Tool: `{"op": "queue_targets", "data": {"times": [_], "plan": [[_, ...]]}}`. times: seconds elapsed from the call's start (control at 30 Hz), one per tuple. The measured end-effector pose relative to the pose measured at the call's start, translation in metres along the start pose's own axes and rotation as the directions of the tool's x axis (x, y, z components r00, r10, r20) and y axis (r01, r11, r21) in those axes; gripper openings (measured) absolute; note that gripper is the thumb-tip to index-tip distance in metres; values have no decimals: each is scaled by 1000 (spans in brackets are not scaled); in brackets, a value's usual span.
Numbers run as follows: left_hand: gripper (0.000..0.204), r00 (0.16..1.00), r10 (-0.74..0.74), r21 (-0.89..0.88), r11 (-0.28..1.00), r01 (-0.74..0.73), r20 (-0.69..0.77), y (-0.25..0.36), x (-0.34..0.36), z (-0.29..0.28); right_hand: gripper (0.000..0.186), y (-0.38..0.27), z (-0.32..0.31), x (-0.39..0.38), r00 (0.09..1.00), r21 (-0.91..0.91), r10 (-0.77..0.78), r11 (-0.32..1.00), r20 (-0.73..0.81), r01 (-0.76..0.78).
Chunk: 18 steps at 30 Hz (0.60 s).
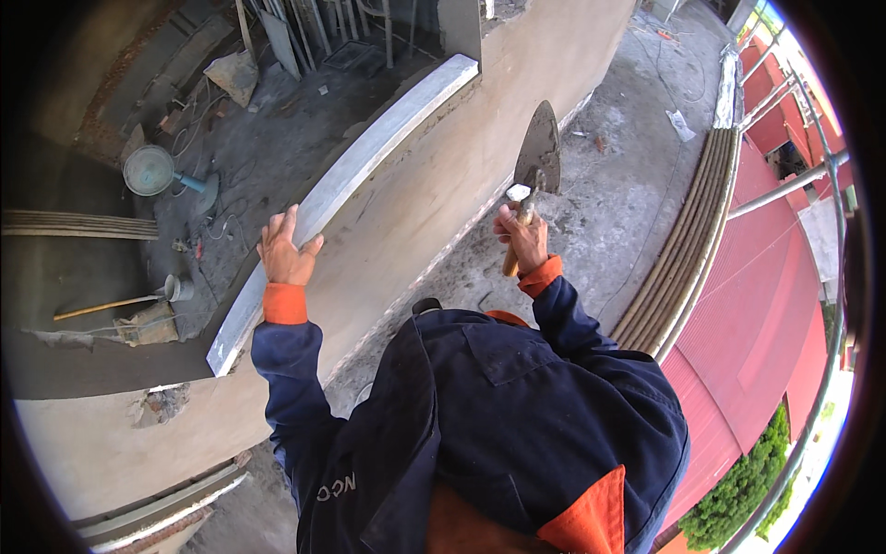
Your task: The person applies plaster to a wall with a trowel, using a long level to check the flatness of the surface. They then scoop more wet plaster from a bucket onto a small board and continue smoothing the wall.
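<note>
A long, pale grey straightedge (392, 138) lies along the top edge of a plastered low wall (480, 152), its near end reaching down to the left. Across its lower half lies my left hand (288, 254), fingers on one side and thumb on the other, gripping it. To the right, beyond the wall face, my right hand (526, 238) is closed round the wooden handle of a plastering trowel (540, 152). Its mortar-smeared blade points away from me. A small white piece (518, 192) shows beside the right fingers; its kind I cannot make out.
Past the wall, on a lower left floor, are a round pale bucket (148, 171), a wooden-handled tool (106, 307) and leaning boards (281, 46). Bundled poles (678, 245) edge the walkway at right, beside scaffold tubes (789, 189) and a red roof (729, 342).
</note>
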<state>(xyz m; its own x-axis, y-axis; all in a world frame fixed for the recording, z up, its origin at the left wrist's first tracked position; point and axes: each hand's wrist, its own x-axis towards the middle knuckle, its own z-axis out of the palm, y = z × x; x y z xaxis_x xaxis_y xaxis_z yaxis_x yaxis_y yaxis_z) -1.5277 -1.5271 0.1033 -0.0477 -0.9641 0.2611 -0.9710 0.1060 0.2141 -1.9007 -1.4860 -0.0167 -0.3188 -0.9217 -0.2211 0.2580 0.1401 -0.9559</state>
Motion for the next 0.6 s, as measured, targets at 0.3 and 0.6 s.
{"op": "queue_targets", "data": {"times": [0.3, 0.6], "plan": [[68, 998, 35, -22, 999, -37, -59, 2, 5, 8, 35, 0, -1, 3, 1000, -27, 1, 1000, 11, -1], [69, 996, 47, 22, 999, -46, -75, -9, 6, 13, 37, 5, 5, 3, 1000, -41, -14, 999, 3, 14]]}}
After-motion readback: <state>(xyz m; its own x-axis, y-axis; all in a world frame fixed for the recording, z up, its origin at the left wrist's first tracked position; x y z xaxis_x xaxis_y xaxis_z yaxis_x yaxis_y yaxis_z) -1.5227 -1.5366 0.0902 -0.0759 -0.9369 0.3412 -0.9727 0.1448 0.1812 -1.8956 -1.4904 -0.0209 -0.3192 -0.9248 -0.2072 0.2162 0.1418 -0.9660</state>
